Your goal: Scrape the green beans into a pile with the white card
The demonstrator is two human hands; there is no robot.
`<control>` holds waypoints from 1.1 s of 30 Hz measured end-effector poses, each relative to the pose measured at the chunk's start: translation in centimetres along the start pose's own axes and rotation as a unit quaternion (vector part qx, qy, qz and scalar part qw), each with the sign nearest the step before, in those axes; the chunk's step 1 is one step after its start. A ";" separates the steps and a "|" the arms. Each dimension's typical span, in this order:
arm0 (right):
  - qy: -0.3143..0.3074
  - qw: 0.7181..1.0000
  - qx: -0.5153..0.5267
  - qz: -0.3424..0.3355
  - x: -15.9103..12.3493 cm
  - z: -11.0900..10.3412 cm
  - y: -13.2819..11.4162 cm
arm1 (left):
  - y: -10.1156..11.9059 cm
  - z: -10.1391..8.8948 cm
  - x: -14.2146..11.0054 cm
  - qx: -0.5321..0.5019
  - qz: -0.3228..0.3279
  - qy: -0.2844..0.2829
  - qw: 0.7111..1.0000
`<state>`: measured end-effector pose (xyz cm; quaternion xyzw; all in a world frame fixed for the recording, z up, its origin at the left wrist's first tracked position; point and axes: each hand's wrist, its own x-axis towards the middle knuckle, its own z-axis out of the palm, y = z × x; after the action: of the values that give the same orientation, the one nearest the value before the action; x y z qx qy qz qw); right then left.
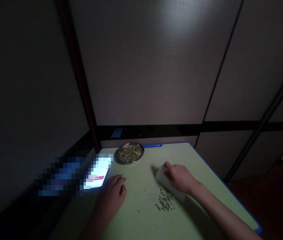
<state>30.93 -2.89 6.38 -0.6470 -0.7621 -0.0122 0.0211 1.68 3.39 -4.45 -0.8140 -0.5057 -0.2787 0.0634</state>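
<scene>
My right hand (181,178) is closed on a whitish sheet-like piece (165,180), held at a slant against the tabletop; the frame does not show whether it is paper or plastic. Right beside its lower edge lies a loose scatter of small green beans (166,200). My left hand (113,191) rests on the table to the left, its fingers loosely stretched and thumb apart, holding nothing. Close to its fingers is a lit screen (98,173), partly blurred out. Farther back, a round metal plate (116,157) carries many more of the green beans.
The pale green table (141,230) has a blue rim (234,196). Single stray beans lie between my hands. Behind the table stand dark cabinet panels (146,66), with a blue strip (154,146) along the back edge. A pixelated dark area borders the left side.
</scene>
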 end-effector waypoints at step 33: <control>0.083 0.988 0.105 0.081 -1.2 -3.6 10.0 | -0.9 0.7 0.3 0.015 0.015 -0.005 1.000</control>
<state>41.00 -2.61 9.82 -0.6977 -0.6997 0.0160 0.1532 1.29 4.28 -5.05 -0.8216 -0.4980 -0.2664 0.0774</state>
